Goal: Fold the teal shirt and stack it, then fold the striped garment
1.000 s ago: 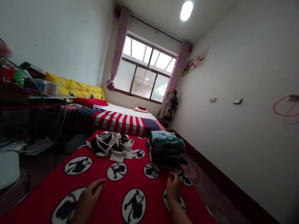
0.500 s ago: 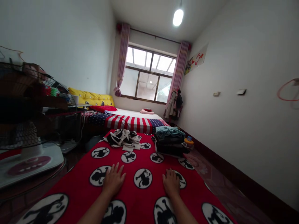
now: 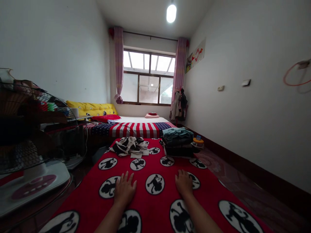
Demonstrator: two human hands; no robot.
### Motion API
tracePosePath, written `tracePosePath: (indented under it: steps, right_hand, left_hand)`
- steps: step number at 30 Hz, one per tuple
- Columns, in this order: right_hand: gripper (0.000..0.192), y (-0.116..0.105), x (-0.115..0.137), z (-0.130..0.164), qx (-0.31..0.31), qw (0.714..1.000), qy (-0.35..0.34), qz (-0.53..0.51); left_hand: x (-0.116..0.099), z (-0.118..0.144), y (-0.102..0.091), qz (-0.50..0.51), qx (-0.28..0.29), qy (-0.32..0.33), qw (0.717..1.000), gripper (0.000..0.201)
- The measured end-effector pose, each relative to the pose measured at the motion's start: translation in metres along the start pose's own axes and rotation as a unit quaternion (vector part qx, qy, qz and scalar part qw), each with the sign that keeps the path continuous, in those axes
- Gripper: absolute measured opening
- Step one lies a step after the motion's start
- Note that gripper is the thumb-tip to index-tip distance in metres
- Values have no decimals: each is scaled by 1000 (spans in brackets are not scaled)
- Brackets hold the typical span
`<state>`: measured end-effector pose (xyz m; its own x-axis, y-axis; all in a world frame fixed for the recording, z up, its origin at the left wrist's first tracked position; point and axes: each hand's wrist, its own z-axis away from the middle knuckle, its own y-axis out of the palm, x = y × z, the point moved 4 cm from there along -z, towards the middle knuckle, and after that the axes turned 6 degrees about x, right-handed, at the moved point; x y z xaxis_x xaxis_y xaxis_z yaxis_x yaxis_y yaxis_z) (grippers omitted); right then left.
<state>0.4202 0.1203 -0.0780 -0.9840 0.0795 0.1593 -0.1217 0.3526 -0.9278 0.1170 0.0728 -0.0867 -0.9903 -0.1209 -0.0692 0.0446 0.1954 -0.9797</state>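
Observation:
My left hand (image 3: pixel 124 190) lies flat on a red blanket (image 3: pixel 155 212) printed with black monkey figures in white circles. Its fingers are spread and hold nothing. To the right, my right hand (image 3: pixel 184 183) also rests palm down on the blanket, its fingers stretched out beside one of the circles. Beyond the hands, at the far left of the blanket, is a crumpled black-and-white garment (image 3: pixel 130 146). At the far right sits a stack of folded clothes (image 3: pixel 178 140), with a teal piece on top and dark ones below.
A fan (image 3: pixel 36 181) with a wire cage stands at the left. Behind the blanket is a bed (image 3: pixel 136 130) with a striped cover, a red pillow (image 3: pixel 106 118) and a yellow cushion (image 3: pixel 92 109). An orange-lidded container (image 3: pixel 198 141) is on the right.
The camera view has tilted and turned slightly, so the scene sits a little differently in the picture. Both hands remain flat on the blanket in the same places.

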Motion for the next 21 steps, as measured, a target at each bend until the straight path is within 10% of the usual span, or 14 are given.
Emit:
tracePosePath:
  steps: [21]
  right_hand:
    - [32, -4, -1, 2, -7, 1000, 4, -15]
  left_hand:
    - [3, -5, 7, -16, 28, -22, 999, 57]
